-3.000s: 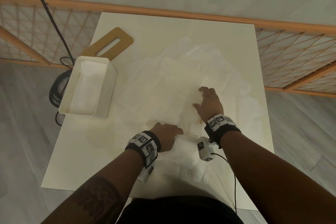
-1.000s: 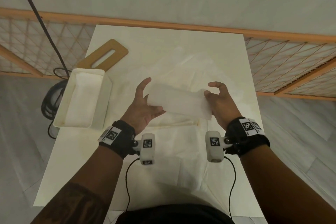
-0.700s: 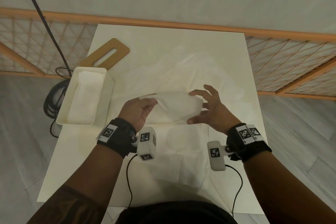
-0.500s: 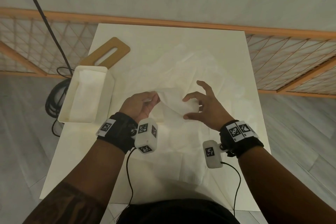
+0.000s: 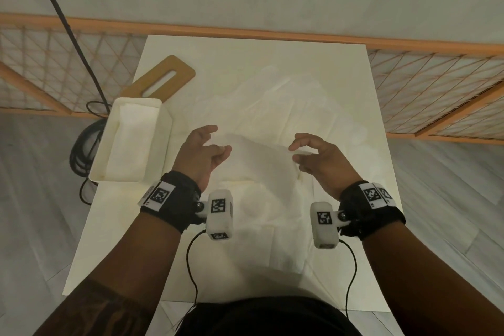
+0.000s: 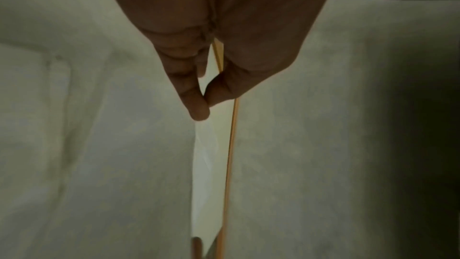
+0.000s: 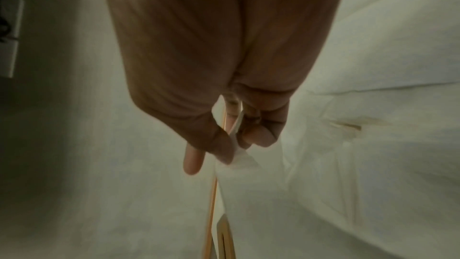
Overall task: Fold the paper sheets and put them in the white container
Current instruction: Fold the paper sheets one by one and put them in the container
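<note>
My left hand [image 5: 203, 151] and right hand [image 5: 320, 157] each pinched an end of a paper sheet [image 5: 259, 155] above the table [image 5: 341, 76], right of the white container [image 5: 163, 128]. My wrist cameras showed thumb-and-fingertip pinches (head view blurred them). Half a second before, my hands were closer together.

One white container [image 5: 131, 142], one wooden board [image 5: 163, 78], two hands, several overlapping paper sheets [image 5: 272, 106].

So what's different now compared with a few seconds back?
Both hands came up off the table. The left hand and right hand now pinch one paper sheet at its ends, held in the air. The white container and the loose sheets have stayed in place.
</note>
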{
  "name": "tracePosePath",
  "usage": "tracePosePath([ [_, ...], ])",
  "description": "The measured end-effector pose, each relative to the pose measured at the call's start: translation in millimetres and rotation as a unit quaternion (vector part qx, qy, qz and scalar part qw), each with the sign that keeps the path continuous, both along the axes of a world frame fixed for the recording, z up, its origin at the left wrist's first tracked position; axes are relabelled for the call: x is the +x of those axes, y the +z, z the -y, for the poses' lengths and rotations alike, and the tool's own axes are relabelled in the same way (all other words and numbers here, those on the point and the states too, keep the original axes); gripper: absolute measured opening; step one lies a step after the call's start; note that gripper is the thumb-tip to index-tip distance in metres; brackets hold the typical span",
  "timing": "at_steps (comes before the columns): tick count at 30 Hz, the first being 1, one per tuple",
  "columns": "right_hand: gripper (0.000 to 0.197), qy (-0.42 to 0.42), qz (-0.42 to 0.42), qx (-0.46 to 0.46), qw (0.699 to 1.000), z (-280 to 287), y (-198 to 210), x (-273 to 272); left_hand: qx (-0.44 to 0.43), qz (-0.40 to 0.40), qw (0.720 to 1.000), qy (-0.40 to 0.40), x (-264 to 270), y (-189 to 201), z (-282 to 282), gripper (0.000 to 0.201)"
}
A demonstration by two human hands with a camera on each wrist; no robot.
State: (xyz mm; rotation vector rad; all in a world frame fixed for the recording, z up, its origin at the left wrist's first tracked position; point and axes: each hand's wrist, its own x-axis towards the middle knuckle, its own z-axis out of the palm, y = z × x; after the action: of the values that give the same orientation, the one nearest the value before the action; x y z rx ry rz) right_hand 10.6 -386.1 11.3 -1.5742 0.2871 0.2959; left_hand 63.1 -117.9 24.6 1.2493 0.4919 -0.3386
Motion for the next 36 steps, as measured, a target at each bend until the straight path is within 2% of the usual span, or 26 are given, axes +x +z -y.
tracePosePath([
  [2,0.027,0.001,-0.017,0.050,0.999,3.5,1.7,2.8,0.074,0.039,0.993,-0.084,-1.3,-3.7,-3.2,0.045],
  [3,0.029,0.009,-0.027,0.064,0.998,4.7,3.7,4.4,0.138,0.062,0.979,-0.136,-1.4,-5.5,-4.2,0.045],
  [5,0.031,0.031,-0.049,0.081,0.995,7.5,6.2,8.4,0.299,0.126,0.914,-0.242,-0.2,-10.1,-4.7,0.053],
  [6,0.031,0.043,-0.059,0.090,0.993,9.1,7.0,10.7,0.346,0.166,0.878,-0.288,0.3,-12.1,-2.4,0.060],
  [8,0.031,0.066,-0.073,0.106,0.989,11.8,11.2,15.1,0.372,0.247,0.817,-0.366,1.2,-16.1,7.6,0.070],
  [10,0.031,0.087,-0.082,0.118,0.986,13.9,20.1,18.8,0.395,0.307,0.762,-0.412,2.4,-20.2,21.4,0.071],
  [12,0.031,0.098,-0.089,0.130,0.983,15.4,30.2,21.5,0.431,0.320,0.737,-0.410,4.3,-20.0,34.0,0.056],
  [14,0.029,0.092,-0.096,0.148,0.980,17.6,36.3,23.6,0.456,0.314,0.734,-0.393,8.8,-15.6,42.2,0.030],
  [16,0.023,0.084,-0.088,0.136,0.983,20.4,38.1,25.6,0.440,0.292,0.755,-0.388,12.6,-8.4,44.6,0.020],
  [17,0.021,0.088,-0.084,0.100,0.987,20.4,39.8,26.1,0.421,0.280,0.771,-0.387,15.0,-5.9,43.9,0.020],
  [19,0.033,0.108,-0.081,-0.011,0.991,20.4,42.5,26.7,0.385,0.262,0.792,-0.395,19.6,-0.8,41.5,0.014],
  [21,0.043,0.126,-0.065,-0.095,0.985,19.0,40.1,26.1,0.379,0.254,0.792,-0.406,21.7,3.5,38.2,0.012],
  [23,0.041,0.128,-0.040,-0.129,0.983,16.1,37.0,24.0,0.379,0.246,0.786,-0.421,23.3,4.4,34.7,0.016],
  [27,0.069,0.120,-0.039,-0.060,0.990,6.6,31.4,18.5,0.391,0.227,0.771,-0.447,23.6,0.4,31.6,0.018],
  [28,0.067,0.135,-0.039,-0.063,0.988,2.6,31.0,17.6,0.390,0.226,0.768,-0.455,23.4,0.1,32.6,0.019],
  [30,0.053,0.161,-0.028,-0.144,0.976,-5.1,26.8,17.5,0.385,0.222,0.761,-0.473,22.3,0.8,35.7,0.019],
  [32,0.036,0.115,-0.016,-0.187,0.976,-7.5,20.3,19.7,0.382,0.204,0.756,-0.490,22.4,0.8,35.2,0.017],
  [34,0.023,0.037,-0.034,-0.138,0.989,-3.9,15.9,18.5,0.385,0.173,0.752,-0.506,22.9,-2.7,27.2,0.017],
  [36,0.021,-0.002,-0.068,-0.058,0.996,4.1,8.8,11.3,0.376,0.130,0.766,-0.505,21.9,-11.0,13.3,0.023],
])
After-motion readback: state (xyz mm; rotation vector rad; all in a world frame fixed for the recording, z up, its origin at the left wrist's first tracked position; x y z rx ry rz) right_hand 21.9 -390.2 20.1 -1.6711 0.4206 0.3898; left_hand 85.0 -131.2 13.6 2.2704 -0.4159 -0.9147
